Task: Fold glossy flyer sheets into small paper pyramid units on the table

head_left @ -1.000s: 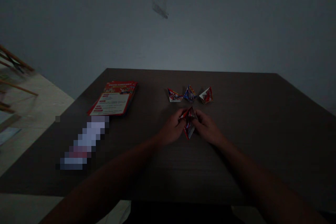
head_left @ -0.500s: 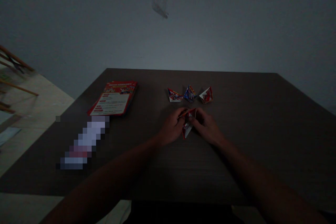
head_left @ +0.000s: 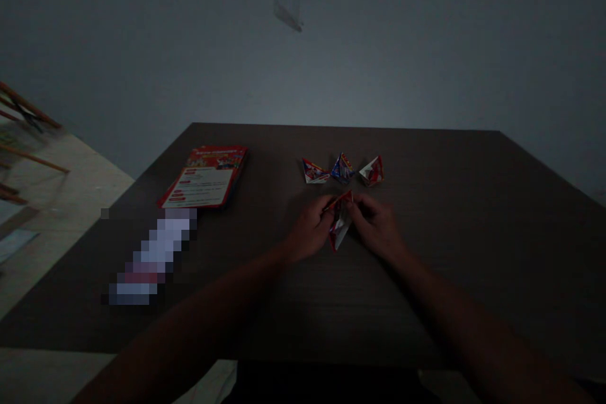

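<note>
Both hands [head_left: 379, 226] grasping a red-and-white folded piece [head_left: 339, 232], probably paper in this dimness, three similar pieces [head_left: 342, 168] beyond, dark table [head_left: 473, 233]

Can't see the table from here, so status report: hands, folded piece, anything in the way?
Left hand, right hand both gripping red-and-white folded paper piece. Three folded red, blue and white paper pieces beyond; nothing visibly blocking.

Red-and-white printed paper [head_left: 341, 226], creased into a pointed folded form. I have it pinched between my left fingers [head_left: 326, 221] and my right fingers [head_left: 356, 213]. Pose: long axis slanted, red far tip leaning right, near tip toward me. White panel exposed; inner folds partly hidden.
</note>
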Available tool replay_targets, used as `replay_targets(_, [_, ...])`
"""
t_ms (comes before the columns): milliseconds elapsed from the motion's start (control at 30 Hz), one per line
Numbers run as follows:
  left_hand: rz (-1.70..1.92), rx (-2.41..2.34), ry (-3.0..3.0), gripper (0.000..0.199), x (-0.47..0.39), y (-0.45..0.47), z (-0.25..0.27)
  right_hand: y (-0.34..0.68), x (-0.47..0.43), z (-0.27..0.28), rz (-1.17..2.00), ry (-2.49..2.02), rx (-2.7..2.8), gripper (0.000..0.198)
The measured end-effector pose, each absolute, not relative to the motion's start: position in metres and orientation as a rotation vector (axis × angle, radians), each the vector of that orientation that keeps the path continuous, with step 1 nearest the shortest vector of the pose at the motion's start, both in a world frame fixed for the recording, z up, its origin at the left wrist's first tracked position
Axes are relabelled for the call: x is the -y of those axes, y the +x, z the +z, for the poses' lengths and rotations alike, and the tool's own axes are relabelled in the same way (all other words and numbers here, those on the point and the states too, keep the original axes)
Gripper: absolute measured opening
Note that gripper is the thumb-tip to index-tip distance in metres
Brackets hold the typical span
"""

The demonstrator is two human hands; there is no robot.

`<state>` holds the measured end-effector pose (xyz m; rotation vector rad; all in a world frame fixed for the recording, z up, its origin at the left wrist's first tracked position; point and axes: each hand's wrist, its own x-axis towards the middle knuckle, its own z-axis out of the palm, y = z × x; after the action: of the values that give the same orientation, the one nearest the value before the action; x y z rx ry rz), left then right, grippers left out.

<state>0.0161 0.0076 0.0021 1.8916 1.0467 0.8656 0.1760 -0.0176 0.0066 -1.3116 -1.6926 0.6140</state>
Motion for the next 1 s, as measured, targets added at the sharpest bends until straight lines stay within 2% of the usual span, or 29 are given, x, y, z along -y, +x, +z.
replay_targets(567, [0.954, -0.906, 1.742, 0.041, -0.0036, 0.0130, 0.0036, 0.1773, 0.0191, 0.0079, 0.506, -1.407, 1.661, 0.027])
replay_targets(1000, [0.954, -1.120, 1.856, 0.032, -0.0068, 0.0134, 0.0058, 0.1788, 0.0150, 0.0034, 0.515, -1.502, 1.675, 0.031])
